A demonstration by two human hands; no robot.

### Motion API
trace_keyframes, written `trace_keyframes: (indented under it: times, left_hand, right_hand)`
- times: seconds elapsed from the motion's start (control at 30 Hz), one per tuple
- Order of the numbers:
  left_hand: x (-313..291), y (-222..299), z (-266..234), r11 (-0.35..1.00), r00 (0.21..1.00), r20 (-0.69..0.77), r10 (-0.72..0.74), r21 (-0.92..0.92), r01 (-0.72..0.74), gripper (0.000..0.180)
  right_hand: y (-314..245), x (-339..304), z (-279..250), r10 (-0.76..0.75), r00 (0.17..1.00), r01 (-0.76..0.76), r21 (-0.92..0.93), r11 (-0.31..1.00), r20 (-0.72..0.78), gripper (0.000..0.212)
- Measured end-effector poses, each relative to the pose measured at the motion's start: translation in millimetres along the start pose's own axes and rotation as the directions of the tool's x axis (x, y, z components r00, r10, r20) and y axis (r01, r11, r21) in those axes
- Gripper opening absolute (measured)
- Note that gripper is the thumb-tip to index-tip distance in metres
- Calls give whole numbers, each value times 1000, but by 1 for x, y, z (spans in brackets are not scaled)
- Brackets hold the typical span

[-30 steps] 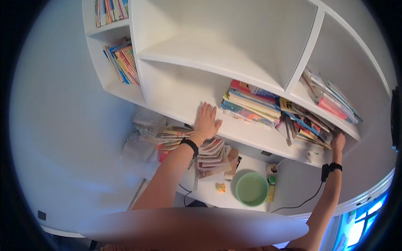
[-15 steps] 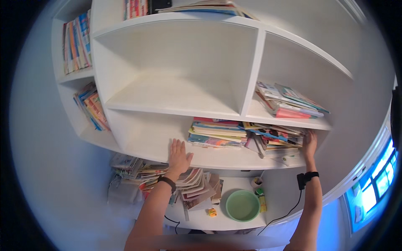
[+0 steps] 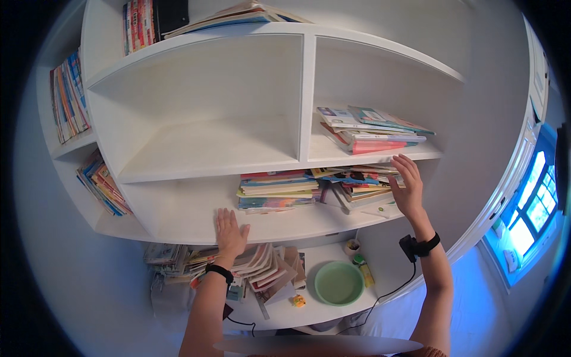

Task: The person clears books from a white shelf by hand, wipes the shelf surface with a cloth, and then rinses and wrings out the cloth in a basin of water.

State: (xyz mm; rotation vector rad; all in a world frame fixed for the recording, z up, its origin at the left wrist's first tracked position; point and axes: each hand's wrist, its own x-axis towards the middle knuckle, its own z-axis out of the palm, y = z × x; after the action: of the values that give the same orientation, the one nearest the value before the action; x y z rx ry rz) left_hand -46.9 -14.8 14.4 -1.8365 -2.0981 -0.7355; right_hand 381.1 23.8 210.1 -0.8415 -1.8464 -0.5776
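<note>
- Left hand (image 3: 232, 238): lay open, palm down, on the lower shelf (image 3: 184, 214), near its front edge.
- Right hand (image 3: 409, 187): was open, fingers loosely bent, nothing visibly held; contact could not be told.
- Mixed pile (image 3: 363, 191): sat unevenly just beside the right hand, lower shelf, right end.
- Step, as judged: left bracing, right attending the pile; a grip there would have called for closing fingers.
- Neater stack (image 3: 278, 191): stood left of the pile.
- Green basin (image 3: 339, 285): stood below.
</note>
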Motion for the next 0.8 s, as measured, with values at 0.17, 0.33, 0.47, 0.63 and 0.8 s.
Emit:
trace_keyframes:
  times: [0.17, 0.33, 0.47, 0.63, 0.8]
  left_hand:
    - [0, 3, 3, 1000, 1000, -15, 18, -9, -18, 65]
    - [-14, -14, -21, 909, 983, -151, 106, -387, -157, 45]
    - [-44, -5, -72, 651, 925, -218, -310, -758, 39, 26]
    - [-104, -42, -73, 490, 782, -26, -623, -792, 364, 36]
    - [-158, -26, -47, -266, 679, 690, -250, -724, 637, 56]
  right_hand:
    - [-1, 12, -14, 20, 1000, -20, 3, 1000, 13, 45]
    - [6, 32, -25, 68, 997, -68, -32, 997, -29, 48]
    - [11, 35, -33, 59, 990, -62, -20, 998, -127, 41]
    - [-47, -18, 22, -3, 993, -38, 353, 935, 115, 18]
    - [-197, -85, 58, -341, 868, 74, 584, 808, 361, 42]
